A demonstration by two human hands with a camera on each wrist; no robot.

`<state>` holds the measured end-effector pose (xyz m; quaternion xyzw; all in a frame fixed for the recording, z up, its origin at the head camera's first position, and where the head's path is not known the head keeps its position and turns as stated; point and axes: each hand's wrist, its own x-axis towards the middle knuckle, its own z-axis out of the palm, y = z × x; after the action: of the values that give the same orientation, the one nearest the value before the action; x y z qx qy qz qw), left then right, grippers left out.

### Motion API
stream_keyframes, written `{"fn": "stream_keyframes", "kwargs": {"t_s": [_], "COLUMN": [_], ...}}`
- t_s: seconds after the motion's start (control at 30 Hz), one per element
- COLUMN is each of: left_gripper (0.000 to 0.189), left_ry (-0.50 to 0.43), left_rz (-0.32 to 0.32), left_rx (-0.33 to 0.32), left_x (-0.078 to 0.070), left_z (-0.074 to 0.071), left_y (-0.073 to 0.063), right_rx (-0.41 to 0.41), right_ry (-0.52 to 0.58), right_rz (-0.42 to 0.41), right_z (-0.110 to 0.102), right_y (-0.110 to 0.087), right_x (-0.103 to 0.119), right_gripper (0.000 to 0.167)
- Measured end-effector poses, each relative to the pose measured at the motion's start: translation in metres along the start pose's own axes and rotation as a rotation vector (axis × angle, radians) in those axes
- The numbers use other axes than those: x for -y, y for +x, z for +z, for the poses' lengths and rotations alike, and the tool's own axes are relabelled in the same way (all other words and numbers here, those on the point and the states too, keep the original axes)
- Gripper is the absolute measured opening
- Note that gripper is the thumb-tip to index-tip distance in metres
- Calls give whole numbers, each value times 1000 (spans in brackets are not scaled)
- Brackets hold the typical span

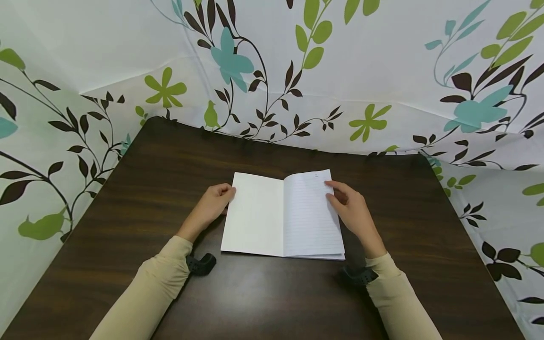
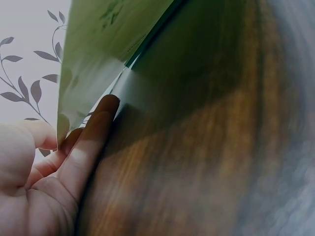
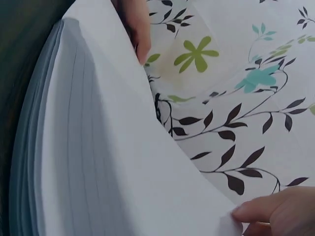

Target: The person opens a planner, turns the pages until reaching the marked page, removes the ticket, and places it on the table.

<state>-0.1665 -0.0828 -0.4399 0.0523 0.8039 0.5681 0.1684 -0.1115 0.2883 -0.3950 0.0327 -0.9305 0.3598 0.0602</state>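
An open notebook (image 1: 252, 215) lies in the middle of the table, its blank inside cover on the left and a lined page (image 1: 312, 217) on the right. My left hand (image 1: 216, 200) pinches the cover's outer edge. In the left wrist view, the green outer face of the cover (image 2: 106, 54) is tilted up off the wood, with the thumb on one side and fingers beneath. My right hand (image 1: 350, 208) is at the page's right edge, near its upper corner. The right wrist view shows that hand's thumb and finger (image 3: 261, 211) pinching the edge of a white sheet (image 3: 147, 162).
The dark wooden table (image 1: 272, 302) extends around the notebook. A white curtain (image 1: 272, 71) printed with leaves, flowers and birds hangs along its back and sides. Each wrist wears a black band, such as the left wristband (image 1: 201, 264).
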Motion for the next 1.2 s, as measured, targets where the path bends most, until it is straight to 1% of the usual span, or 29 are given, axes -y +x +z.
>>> {"fn": "stream_keyframes", "kwargs": {"t_s": [0.1,0.23,0.33,0.4,0.6,0.7,0.8,0.9,1.0,1.03,1.1,1.2], "left_gripper": [37,38,38,38,39,39,39,38,38,38,38,37], "left_ry": [-8,-21,-28,-37,-43,-36,-23,-15,-8,-7,-7,-7], "left_rz": [1,-2,-7,-8,-10,-11,-10,-6,-4,-2,0,6], "left_rx": [2,2,3,4,6,8,3,-4,-6,-6,-7,-8], "left_x": [1,1,2,1,1,0,1,1,1,0,-1,-2], "left_z": [0,0,0,0,0,0,0,1,1,1,1,1], "left_y": [0,0,0,0,0,0,0,1,1,1,0,-1], "right_rx": [-35,-62,-26,24,231,291,309,320,324,324,319,322], "right_ry": [-27,-128,-197,-235,-346,-380,-401,-424,-416,-411,-396,-387], "right_rz": [-45,-127,-168,-174,-147,-158,-152,-85,-10,6,4,-39], "right_z": [3,8,9,9,7,6,3,0,-3,-4,-5,-4], "right_y": [-1,-5,-11,-16,-38,-48,-54,-56,-54,-53,-51,-50], "right_x": [5,20,34,44,70,78,84,88,89,88,86,83], "right_gripper": [40,44,48,52,66,75,83,90,92,92,88,72]}}
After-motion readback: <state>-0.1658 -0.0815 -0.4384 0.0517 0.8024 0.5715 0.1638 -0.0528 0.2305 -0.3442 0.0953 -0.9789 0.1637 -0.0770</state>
